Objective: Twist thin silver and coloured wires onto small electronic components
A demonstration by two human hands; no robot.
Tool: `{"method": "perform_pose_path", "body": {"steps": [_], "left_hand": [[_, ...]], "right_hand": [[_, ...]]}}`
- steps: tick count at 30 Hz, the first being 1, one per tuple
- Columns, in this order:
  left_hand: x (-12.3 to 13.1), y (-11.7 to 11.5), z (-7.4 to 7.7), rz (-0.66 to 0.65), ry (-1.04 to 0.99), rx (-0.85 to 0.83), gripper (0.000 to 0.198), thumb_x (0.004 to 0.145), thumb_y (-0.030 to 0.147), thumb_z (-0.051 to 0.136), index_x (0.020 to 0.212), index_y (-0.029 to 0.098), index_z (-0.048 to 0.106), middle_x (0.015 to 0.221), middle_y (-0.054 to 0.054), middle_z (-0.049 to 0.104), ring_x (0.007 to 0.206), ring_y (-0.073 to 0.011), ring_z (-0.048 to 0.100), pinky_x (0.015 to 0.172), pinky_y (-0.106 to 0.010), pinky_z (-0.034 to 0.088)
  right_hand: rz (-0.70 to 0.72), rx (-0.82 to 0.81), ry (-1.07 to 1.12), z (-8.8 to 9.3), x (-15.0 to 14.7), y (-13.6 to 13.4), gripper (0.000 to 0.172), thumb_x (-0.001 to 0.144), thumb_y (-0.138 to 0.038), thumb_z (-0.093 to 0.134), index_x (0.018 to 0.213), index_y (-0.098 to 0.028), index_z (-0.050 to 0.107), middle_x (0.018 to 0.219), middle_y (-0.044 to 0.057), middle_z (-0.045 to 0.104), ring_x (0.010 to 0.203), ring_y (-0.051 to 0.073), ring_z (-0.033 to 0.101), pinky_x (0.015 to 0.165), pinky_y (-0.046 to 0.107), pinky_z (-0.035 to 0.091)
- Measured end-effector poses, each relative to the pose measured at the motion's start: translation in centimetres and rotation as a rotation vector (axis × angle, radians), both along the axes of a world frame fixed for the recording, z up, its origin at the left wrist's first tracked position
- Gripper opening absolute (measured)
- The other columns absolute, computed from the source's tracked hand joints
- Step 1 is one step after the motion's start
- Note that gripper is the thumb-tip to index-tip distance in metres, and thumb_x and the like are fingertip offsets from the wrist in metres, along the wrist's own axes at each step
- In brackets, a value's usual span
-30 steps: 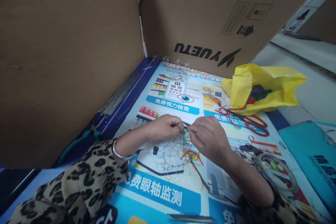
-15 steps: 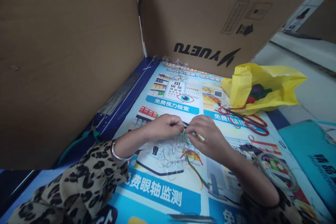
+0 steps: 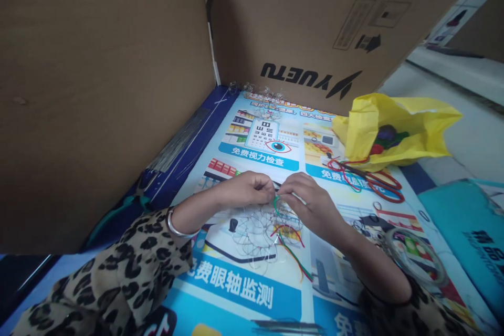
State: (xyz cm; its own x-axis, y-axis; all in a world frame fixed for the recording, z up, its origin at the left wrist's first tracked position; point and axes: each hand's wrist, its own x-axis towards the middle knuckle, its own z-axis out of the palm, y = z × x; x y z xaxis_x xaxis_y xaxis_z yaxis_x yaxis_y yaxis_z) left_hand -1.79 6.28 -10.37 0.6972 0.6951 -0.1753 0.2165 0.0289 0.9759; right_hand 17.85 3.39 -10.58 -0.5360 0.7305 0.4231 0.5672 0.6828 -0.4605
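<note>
My left hand (image 3: 255, 189) is closed in a pinch, its fingertips almost meeting those of my right hand (image 3: 309, 200). Between them runs a green thread (image 3: 276, 206), its upper end pinched by the fingers of both hands. Just below, a lacy piece of thin looped wire (image 3: 255, 236) lies on the printed poster. Red, green and orange threads (image 3: 296, 259) trail from the wire piece toward me. Exactly how the thread passes between my fingertips is too small to make out.
Cardboard walls (image 3: 299, 21) stand left and behind. At right are a yellow bag (image 3: 417, 142) with yarn balls, orange-handled scissors (image 3: 388, 186), a clear tape-like roll (image 3: 415, 257) and a teal box (image 3: 468, 236). Left lie wire lengths (image 3: 179, 144) and teal-handled pliers (image 3: 118, 215).
My right hand has shifted slightly left and closed its fingers more beside my left fingertips. The left hand stays nearly in place.
</note>
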Motion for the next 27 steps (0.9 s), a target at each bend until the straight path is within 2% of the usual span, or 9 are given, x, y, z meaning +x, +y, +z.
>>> {"method": "perform_pose_path", "body": {"steps": [5, 9, 12, 16, 19, 27], "left_hand": [[-0.1, 0.2, -0.4, -0.037, -0.041, -0.055, 0.013, 0.072, 0.025, 0.057, 0.077, 0.013, 0.059, 0.066, 0.004, 0.051, 0.059, -0.0064, 0.042, 0.055, -0.019, 0.032], [-0.1, 0.2, -0.7, -0.055, -0.018, -0.104, 0.015, 0.071, 0.027, 0.059, 0.075, 0.012, 0.061, 0.061, 0.005, 0.048, 0.054, -0.0056, 0.038, 0.053, -0.02, 0.029], [0.0, 0.1, -1.0, -0.027, -0.059, -0.134, 0.015, 0.07, 0.025, 0.06, 0.077, 0.012, 0.062, 0.062, 0.005, 0.051, 0.056, -0.0059, 0.039, 0.056, -0.021, 0.031], [0.1, 0.1, -1.4, 0.016, -0.116, -0.118, 0.01, 0.066, 0.022, 0.063, 0.072, 0.013, 0.06, 0.066, 0.004, 0.054, 0.061, -0.0071, 0.044, 0.062, -0.022, 0.035], [0.1, 0.0, -1.4, 0.029, -0.1, -0.104, 0.013, 0.07, 0.027, 0.062, 0.072, 0.014, 0.059, 0.064, 0.004, 0.051, 0.061, -0.0076, 0.042, 0.061, -0.023, 0.034], [0.2, -0.2, -0.7, -0.044, -0.034, 0.08, 0.016, 0.078, 0.028, 0.054, 0.068, 0.015, 0.055, 0.069, 0.002, 0.048, 0.068, -0.0095, 0.043, 0.067, -0.024, 0.034]], "right_hand": [[-0.027, -0.09, 0.202, -1.0, -0.3, -0.1, 0.01, 0.087, -0.018, 0.052, 0.082, -0.021, 0.06, 0.081, 0.005, 0.06, 0.082, 0.018, 0.056, 0.073, 0.033, 0.047], [-0.056, -0.035, 0.229, -1.4, -0.6, -0.3, 0.011, 0.087, -0.019, 0.051, 0.08, -0.021, 0.059, 0.079, 0.004, 0.061, 0.082, 0.019, 0.055, 0.072, 0.033, 0.047], [-0.093, 0.019, 0.238, -1.4, -0.8, -0.5, 0.011, 0.088, -0.018, 0.05, 0.079, -0.021, 0.057, 0.077, 0.004, 0.06, 0.081, 0.019, 0.055, 0.071, 0.034, 0.046], [-0.143, 0.032, 0.258, -1.3, -0.7, -0.4, 0.012, 0.088, -0.018, 0.048, 0.079, -0.021, 0.055, 0.078, 0.005, 0.058, 0.08, 0.019, 0.054, 0.071, 0.034, 0.045], [-0.163, 0.019, 0.261, -1.3, -0.5, -0.3, 0.012, 0.089, -0.019, 0.048, 0.079, -0.021, 0.055, 0.079, 0.005, 0.058, 0.081, 0.019, 0.054, 0.072, 0.034, 0.045], [-0.082, 0.024, 0.225, -1.1, -0.6, -0.4, 0.012, 0.089, -0.017, 0.049, 0.079, -0.02, 0.053, 0.079, 0.005, 0.057, 0.082, 0.019, 0.053, 0.073, 0.032, 0.044]]}}
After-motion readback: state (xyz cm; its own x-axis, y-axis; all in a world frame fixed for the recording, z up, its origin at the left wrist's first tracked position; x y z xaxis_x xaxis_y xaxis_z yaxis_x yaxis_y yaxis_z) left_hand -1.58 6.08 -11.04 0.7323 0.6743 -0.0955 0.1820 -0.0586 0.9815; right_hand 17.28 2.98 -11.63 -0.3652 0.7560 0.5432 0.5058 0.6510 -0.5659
